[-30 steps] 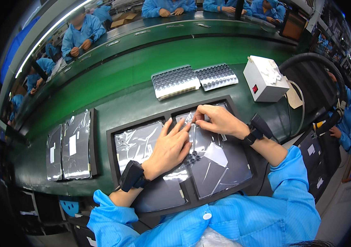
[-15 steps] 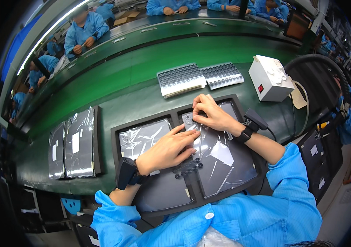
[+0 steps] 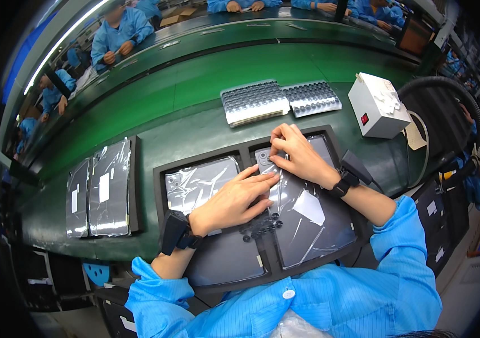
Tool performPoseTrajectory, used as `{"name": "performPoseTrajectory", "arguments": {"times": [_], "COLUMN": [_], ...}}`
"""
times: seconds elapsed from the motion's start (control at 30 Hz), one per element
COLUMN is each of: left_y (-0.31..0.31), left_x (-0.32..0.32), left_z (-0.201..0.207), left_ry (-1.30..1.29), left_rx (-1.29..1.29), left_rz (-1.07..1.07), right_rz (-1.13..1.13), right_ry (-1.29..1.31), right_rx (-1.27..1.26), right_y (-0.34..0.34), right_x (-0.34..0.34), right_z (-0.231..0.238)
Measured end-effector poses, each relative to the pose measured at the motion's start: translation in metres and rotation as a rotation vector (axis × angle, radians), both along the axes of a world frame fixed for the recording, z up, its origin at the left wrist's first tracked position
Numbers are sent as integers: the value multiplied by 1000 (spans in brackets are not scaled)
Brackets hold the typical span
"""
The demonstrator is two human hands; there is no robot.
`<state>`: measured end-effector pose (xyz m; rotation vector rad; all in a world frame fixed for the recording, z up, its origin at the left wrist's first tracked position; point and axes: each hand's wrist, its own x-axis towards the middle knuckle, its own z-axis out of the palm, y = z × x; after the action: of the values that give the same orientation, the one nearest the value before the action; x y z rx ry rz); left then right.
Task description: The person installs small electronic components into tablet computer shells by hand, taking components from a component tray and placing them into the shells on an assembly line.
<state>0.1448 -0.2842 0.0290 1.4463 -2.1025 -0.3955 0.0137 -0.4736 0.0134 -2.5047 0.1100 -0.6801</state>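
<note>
Tablets (image 3: pixel 335 231): smooth grey backs, glossy wrinkled clear plastic film (image 3: pixel 195 186). Tray (image 3: pixel 271 259): matt black, foam-looking. Table (image 3: pixel 195 134): smooth, slight sheen. Label (image 3: pixel 103 187): matt paper. Sleeve (image 3: pixel 406 242): striped cloth. Hose (image 3: pixel 479 107): ribbed, plastic-looking.

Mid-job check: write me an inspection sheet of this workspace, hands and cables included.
Surface: dark green bench, glossy.
Job's things: left device and right device, film-covered, in a two-bay black tray.
Clutter: white box with a red switch, black-dotted sheets behind the tray, more covered devices at left.
Left hand: outstretched fingers over the right device.
Right hand: fingertips at the camera block; grip unclear.
Cables: pale cable beside the white box.
Surroundings: co-workers in blue beyond the bench.
</note>
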Motion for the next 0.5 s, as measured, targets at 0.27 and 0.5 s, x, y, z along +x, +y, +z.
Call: {"name": "performPoseTrajectory", "arguments": {"times": [0.27, 0.5], "left_y": [4, 1], "left_x": [0, -4], "left_z": [-4, -8], "left_ry": [29, 49], "left_rx": [-13, 5], "left_rz": [32, 4], "right_rz": [42, 42], "right_ry": [3, 80], "right_rx": [-326, -508], "right_y": [11, 21], "right_x": [-17, -27], "right_z": [13, 14]}}
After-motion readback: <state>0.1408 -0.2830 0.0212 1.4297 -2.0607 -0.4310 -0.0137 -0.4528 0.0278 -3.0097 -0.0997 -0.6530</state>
